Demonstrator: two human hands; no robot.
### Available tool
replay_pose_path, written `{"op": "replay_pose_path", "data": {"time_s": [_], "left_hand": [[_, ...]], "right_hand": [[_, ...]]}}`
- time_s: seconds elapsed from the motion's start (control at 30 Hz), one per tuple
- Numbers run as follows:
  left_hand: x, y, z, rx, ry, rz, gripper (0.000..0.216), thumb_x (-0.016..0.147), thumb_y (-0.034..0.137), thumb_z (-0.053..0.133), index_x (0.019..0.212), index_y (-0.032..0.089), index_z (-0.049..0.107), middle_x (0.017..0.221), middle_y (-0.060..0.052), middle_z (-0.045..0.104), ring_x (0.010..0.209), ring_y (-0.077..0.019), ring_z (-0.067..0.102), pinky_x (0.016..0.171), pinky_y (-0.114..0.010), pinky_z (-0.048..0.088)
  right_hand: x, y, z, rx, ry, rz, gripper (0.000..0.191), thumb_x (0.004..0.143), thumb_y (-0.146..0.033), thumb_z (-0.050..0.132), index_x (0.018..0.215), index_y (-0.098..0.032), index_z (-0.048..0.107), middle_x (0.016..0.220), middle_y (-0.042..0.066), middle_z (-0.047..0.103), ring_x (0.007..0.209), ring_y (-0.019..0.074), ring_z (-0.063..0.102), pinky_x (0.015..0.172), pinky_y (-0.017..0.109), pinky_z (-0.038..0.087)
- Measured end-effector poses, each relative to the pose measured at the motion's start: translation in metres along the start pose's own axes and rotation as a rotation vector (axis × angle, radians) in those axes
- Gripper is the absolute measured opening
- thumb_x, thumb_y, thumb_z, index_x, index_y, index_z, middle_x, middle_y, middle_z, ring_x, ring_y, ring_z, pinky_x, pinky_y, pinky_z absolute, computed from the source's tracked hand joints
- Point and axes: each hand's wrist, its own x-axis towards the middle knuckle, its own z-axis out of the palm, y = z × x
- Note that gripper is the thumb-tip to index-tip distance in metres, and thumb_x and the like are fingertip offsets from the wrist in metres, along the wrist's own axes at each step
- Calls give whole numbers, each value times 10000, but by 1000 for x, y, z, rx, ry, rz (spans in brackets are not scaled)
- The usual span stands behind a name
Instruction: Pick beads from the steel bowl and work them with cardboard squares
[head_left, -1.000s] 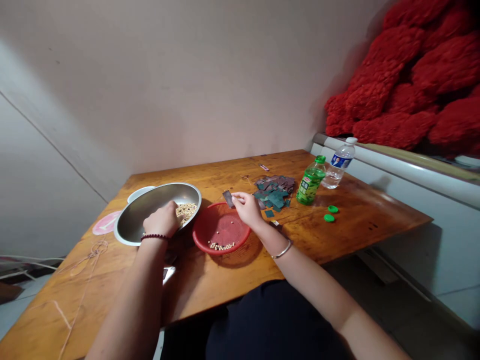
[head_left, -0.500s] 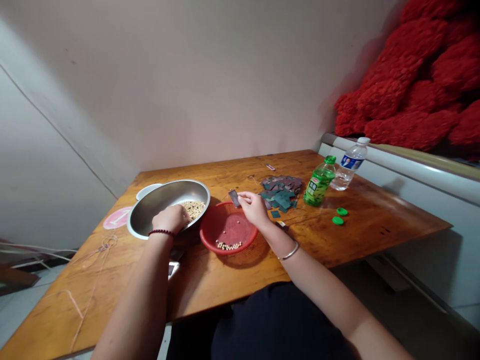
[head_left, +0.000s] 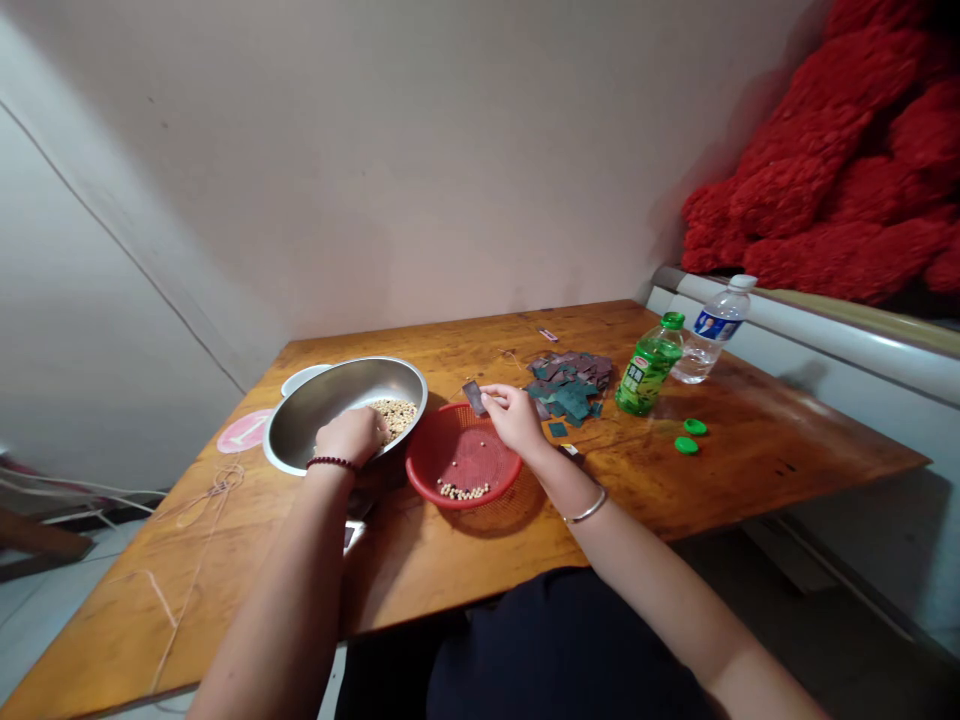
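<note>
My left hand (head_left: 349, 437), with a dark red bead bracelet, reaches into a tilted steel bowl (head_left: 300, 408). Its fingers curl down at the small pale and dark beads (head_left: 395, 413) lying in the bowl's right side; the fingertips are hidden. My right hand (head_left: 514, 418), wearing a silvery bangle, pinches a small dark rectangular piece (head_left: 473, 397) between thumb and fingers. That hand is over the right rim of a red plastic strainer basket (head_left: 427, 484), where more beads (head_left: 465, 491) have gathered along the near side.
Behind my right hand lies a pile of dark green and purplish pieces (head_left: 574, 385). A green drink bottle (head_left: 646, 370), a clear water bottle (head_left: 712, 335) and two green caps (head_left: 686, 445) stand or lie to the right. Loose string (head_left: 223, 485) trails across the table's left side.
The whole view has shifted slightly, so things appear a little further right. Both hands keep nearly the same places, and the right one still holds the dark piece.
</note>
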Motion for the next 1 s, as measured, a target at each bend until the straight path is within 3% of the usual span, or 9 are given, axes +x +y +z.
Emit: {"op": "replay_pose_path", "data": {"time_s": [0.43, 0.5, 0.53, 0.6, 0.67, 0.8, 1.0], "left_hand": [[-3, 7, -3, 54, 99, -114, 373, 810, 371, 376, 965, 217, 677, 1007, -161, 666, 889, -326, 623, 729, -429, 459], [-7, 11, -5, 47, 185, -97, 366, 825, 369, 369, 951, 221, 679, 999, -145, 668, 885, -305, 619, 721, -402, 459], [-10, 15, -6, 34, 255, -66, 363, 836, 369, 363, 942, 226, 679, 994, -132, 669, 884, -289, 616, 717, -382, 458], [-19, 26, -5, -30, 497, 125, 353, 869, 360, 340, 1016, 272, 648, 1049, -71, 661, 953, -251, 586, 720, -334, 450], [-28, 40, -2, -94, 630, 331, 333, 889, 364, 352, 1037, 273, 636, 1048, -52, 658, 967, -215, 565, 739, -301, 441], [-40, 65, 10, -81, 634, 681, 293, 899, 305, 390, 1020, 249, 651, 922, -56, 663, 858, -178, 538, 738, -282, 428], [-40, 72, 18, -84, 722, 709, 299, 879, 257, 445, 1135, 269, 599, 1082, -61, 601, 915, -181, 513, 789, -305, 447]], "right_hand": [[0, 0, 0, -9, -17, 0, 172, 818, -174, 549, 922, -170, 686, 869, 70, 739, 785, 187, 709, 742, 287, 555], [0, -1, 0, -12, -14, 2, 169, 817, -172, 552, 921, -167, 685, 880, 72, 738, 804, 187, 708, 752, 284, 552], [0, -1, 0, -14, -17, 1, 169, 818, -174, 552, 923, -168, 685, 888, 72, 737, 814, 186, 707, 758, 282, 551], [0, -2, 0, -22, -32, -4, 173, 822, -180, 549, 930, -170, 684, 904, 71, 735, 825, 183, 705, 764, 278, 548], [-2, -3, 0, -41, -57, -17, 176, 823, -187, 548, 931, -173, 686, 919, 69, 733, 832, 182, 703, 763, 276, 546], [-7, -6, 0, -99, -123, -68, 194, 813, -183, 545, 945, -198, 687, 911, 49, 734, 835, 187, 699, 753, 280, 538], [-10, -6, 0, -124, -165, -70, 320, 827, -217, 542, 1140, -234, 607, 761, 16, 732, 768, 186, 694, 694, 278, 529]]}}
